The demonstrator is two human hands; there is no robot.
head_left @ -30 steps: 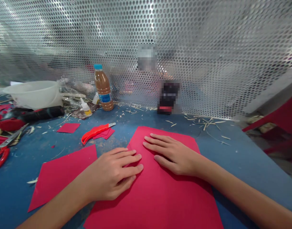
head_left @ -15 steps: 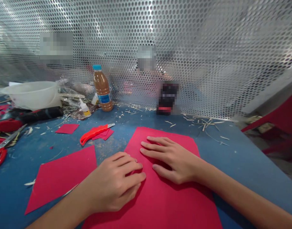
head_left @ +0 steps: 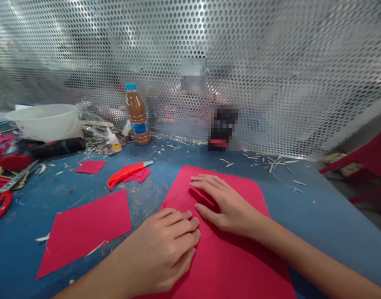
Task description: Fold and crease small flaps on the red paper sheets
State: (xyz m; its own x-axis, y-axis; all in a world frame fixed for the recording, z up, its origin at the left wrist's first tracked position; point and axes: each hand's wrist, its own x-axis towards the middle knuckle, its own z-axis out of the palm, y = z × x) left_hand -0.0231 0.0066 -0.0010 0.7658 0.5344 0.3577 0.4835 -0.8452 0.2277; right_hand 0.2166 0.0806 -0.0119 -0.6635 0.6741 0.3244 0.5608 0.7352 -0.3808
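A large red sheet of paper [head_left: 240, 265] lies on the blue table in front of me. Bent and side by side, the fingers of my left hand [head_left: 168, 245] rest on its left part, with the fingertips against the paper. A short crease or edge shows in the paper beside these fingers. My right hand [head_left: 224, 203] is open over the upper part of the sheet, fingers spread, palm down. Neither hand visibly grips anything; the space under both palms is hidden. Left of my left hand lies a smaller red paper piece [head_left: 87, 228].
An orange-handled utility knife [head_left: 128, 173] lies on small red scraps. Beyond are a small glue bottle [head_left: 113, 141], a brown-filled bottle [head_left: 137, 116], a white basin [head_left: 49, 120] and a black-red power tool [head_left: 41, 151]. Scissors [head_left: 5, 199] lie far left. A perforated metal panel [head_left: 271, 83] stands behind.
My left hand has slid slightly right and its fingers have drawn closer together. My right hand's fingers are more bunched and arched. The whole view has shifted a little.
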